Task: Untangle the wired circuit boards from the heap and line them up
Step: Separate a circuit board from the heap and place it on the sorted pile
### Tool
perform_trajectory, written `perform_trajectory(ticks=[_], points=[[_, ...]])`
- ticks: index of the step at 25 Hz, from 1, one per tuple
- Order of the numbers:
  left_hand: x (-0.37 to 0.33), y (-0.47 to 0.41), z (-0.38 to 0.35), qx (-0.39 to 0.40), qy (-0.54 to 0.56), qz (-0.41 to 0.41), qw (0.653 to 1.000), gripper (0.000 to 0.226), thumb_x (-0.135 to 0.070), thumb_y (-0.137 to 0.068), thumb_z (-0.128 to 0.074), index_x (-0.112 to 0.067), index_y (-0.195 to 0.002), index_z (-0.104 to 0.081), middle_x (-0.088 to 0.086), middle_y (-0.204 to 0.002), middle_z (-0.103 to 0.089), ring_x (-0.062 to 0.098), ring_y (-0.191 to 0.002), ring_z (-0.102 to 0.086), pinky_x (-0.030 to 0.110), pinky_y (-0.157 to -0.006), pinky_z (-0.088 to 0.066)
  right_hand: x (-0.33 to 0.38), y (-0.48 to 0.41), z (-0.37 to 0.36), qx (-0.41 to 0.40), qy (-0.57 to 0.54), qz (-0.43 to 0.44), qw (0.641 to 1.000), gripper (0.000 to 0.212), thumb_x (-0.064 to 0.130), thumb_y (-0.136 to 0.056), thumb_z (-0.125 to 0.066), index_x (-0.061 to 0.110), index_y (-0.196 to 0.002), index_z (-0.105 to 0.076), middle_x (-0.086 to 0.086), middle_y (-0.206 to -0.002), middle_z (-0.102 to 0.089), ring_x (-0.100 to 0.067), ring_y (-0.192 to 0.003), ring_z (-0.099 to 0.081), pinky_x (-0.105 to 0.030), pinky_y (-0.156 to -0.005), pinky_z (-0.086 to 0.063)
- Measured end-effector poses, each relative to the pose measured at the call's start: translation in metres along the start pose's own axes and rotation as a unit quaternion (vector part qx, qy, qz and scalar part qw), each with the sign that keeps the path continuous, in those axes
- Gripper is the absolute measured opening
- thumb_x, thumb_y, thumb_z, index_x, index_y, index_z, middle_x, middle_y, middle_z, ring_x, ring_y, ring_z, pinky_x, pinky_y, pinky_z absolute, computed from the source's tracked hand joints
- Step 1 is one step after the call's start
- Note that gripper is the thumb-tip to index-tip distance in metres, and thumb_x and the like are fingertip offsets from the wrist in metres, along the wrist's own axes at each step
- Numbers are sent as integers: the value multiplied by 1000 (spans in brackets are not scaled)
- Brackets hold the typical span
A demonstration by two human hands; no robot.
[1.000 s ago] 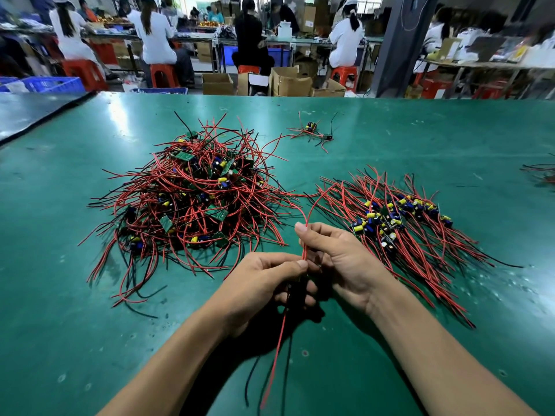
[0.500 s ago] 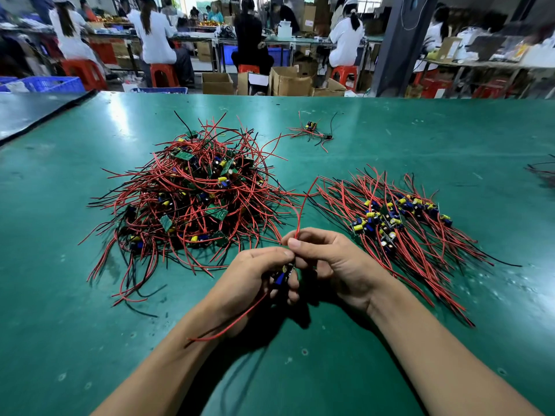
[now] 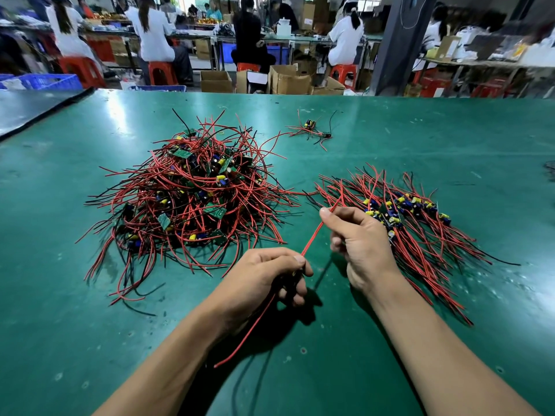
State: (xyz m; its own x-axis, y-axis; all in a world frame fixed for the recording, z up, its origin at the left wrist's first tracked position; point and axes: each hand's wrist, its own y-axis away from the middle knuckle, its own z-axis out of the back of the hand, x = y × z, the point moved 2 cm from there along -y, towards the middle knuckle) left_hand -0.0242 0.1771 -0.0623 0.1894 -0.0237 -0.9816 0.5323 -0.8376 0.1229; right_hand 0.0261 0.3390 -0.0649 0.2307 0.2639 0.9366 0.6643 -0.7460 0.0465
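A tangled heap (image 3: 192, 193) of small green circuit boards with red and black wires lies left of centre on the green table (image 3: 450, 130). To the right lies a row of lined-up boards (image 3: 414, 217), their wires fanned out. My left hand (image 3: 267, 277) grips one small board, mostly hidden in the fist; a red wire trails from under it toward me. My right hand (image 3: 357, 238) pinches another red wire (image 3: 313, 235) of that board, drawn straight between both hands.
A stray wired board (image 3: 310, 129) lies far back on the table. A dark mat (image 3: 27, 106) covers the far left corner. Beyond the table edge stand cardboard boxes (image 3: 288, 81), red stools and seated people at other benches.
My right hand has moved up and to the right along the red wire, pulling it straight. The left hand stays low with the board, its trailing wire now swung toward me.
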Motion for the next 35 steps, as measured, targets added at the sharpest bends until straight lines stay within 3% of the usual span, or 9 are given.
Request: perform_trajectory(ticks=[4,7,10,14,18,23,29,32,35], points=[[2,1,1,-14,-10,2,1000,30,-9,-95,-53,-11,-72,-71,11,-59,-62,20,-49,-59,21,-52,-42,-5,3,-2,32,-12,-48,998,20,17,-84,-76,16,-78,-57,7,-57,-48,-5,-41,-39,-16,-38,-31],[5,2,2,-40,2,-8,999,26,-12,-97,-52,-4,-79,-70,10,-58,-62,20,-48,-58,22,-51,-44,-11,14,-7,178,33,-142,973,36,38,-76,-78,8,-94,-66,6,-60,-50,-5,-44,-41,-16,-35,-30],[7,2,1,-56,31,-12,998,27,-13,-98,-51,2,-83,-67,11,-58,-61,20,-46,-57,22,-45,-46,-14,26,-9,270,71,-170,945,28,31,-82,-78,7,-95,-72,2,-57,-51,-5,-41,-41,-15,-34,-31],[4,3,0,-60,-10,-12,998,30,-13,-96,-55,-10,-71,-70,10,-57,-61,19,-46,-57,21,-46,-44,-14,19,-8,180,103,-118,971,32,35,-72,-83,9,-85,-69,-6,-56,-43,-10,-40,-32,-17,-40,-19],[1,6,-4,-27,-63,-7,998,27,-15,-95,-57,-11,-72,-70,8,-56,-62,15,-46,-57,18,-45,-40,-9,6,-4,63,46,-65,995,23,16,-86,-75,9,-74,-57,-15,-80,-48,-5,-35,-30,-15,-34,-20],[-2,7,-3,7,-72,-7,997,25,-18,-96,-57,-12,-76,-70,7,-60,-64,15,-49,-58,17,-48,-42,-1,2,1,14,24,-42,999,20,19,-92,-70,5,-82,-60,10,-53,-58,-3,-33,-30,-15,-32,-22],[-4,8,-3,20,-93,-1,995,25,-18,-97,-56,-12,-76,-69,7,-61,-65,16,-52,-60,18,-50,-43,3,0,4,-19,-58,-116,991,23,24,-94,-67,7,-78,-60,7,-51,-44,-2,-32,-26,-15,-31,-19],[-5,9,-2,31,-110,-6,993,24,-17,-97,-56,-5,-80,-69,7,-62,-65,19,-55,-61,20,-53,-44,7,-2,7,-2,-144,-216,966,38,30,-97,-60,10,-66,-54,5,-53,-34,-2,-27,-24,-14,-28,-18],[-5,10,-2,38,-113,-4,993,24,-17,-96,-58,0,-81,-68,8,-62,-66,19,-55,-60,22,-54,-44,11,0,10,35,-214,-287,933,36,20,-90,-61,12,-58,-47,5,-47,-28,-3,-25,-21,-15,-26,-14]])
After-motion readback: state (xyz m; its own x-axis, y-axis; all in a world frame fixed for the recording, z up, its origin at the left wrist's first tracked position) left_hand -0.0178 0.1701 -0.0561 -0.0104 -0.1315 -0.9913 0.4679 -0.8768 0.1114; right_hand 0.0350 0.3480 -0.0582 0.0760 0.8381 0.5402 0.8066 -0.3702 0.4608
